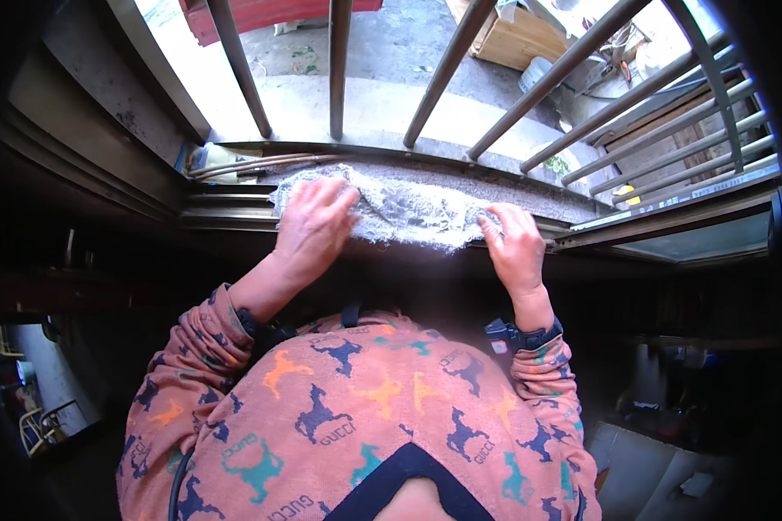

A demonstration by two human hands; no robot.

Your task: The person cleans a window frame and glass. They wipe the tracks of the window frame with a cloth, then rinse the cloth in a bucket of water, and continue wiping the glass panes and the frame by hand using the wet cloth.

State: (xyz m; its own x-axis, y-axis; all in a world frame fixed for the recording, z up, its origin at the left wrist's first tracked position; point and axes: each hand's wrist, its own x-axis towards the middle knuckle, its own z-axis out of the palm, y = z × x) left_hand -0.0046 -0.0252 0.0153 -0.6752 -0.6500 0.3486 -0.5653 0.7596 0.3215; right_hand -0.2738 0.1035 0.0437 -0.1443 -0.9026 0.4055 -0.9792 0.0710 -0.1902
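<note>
A grey-white frayed cloth (410, 208) lies spread along the window sill and over the sliding-window track (228, 211). My left hand (319, 218) rests on the cloth's left end with its fingers bent, slightly blurred. At the cloth's right end, my right hand (511, 238) has thumb and fingertips on the edge; whether they pinch it is hard to tell. Both wrists carry dark bands below pink patterned sleeves.
Metal window bars (337, 71) rise just beyond the sill. Thin rods (267, 163) lie at the sill's left end. A sliding window pane (704, 238) is at the right. Outside stand a wooden box (518, 39) and a bucket (534, 73).
</note>
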